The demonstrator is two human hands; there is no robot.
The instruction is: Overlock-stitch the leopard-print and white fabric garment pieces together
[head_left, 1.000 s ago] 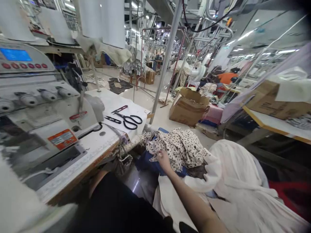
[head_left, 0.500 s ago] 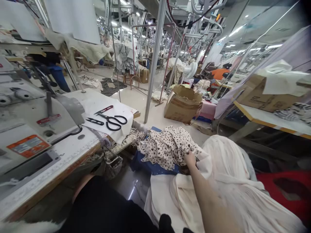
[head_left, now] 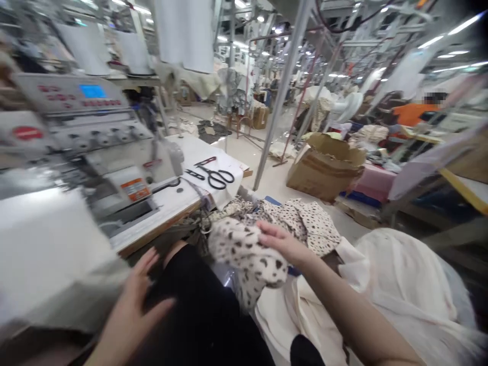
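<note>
My right hand [head_left: 280,241] grips a piece of spotted fabric [head_left: 244,251], cream with dark spots, lifted in front of my lap and blurred by motion. Behind it lies a pile of the same spotted cloth [head_left: 320,223]. My left hand [head_left: 135,305] is raised over my left thigh, thumb and fingers apart, with nothing in it. To the left stands a white sewing machine [head_left: 114,147] with a lit blue display. Black-handled scissors [head_left: 219,179] and two thread snips [head_left: 195,174] rest on the white cloth at the table's far end.
Cream fabric [head_left: 400,274] is heaped at my right. Beyond the spotted pile stands an open cardboard box [head_left: 328,173] near a metal pole [head_left: 282,96]. White cloth [head_left: 49,244] lies at the left. A person in orange [head_left: 414,113] is farther back.
My right hand has lifted a spotted piece off the pile and brought it left toward my lap. My left hand has come into view. The view has turned left, showing more of the machine.
</note>
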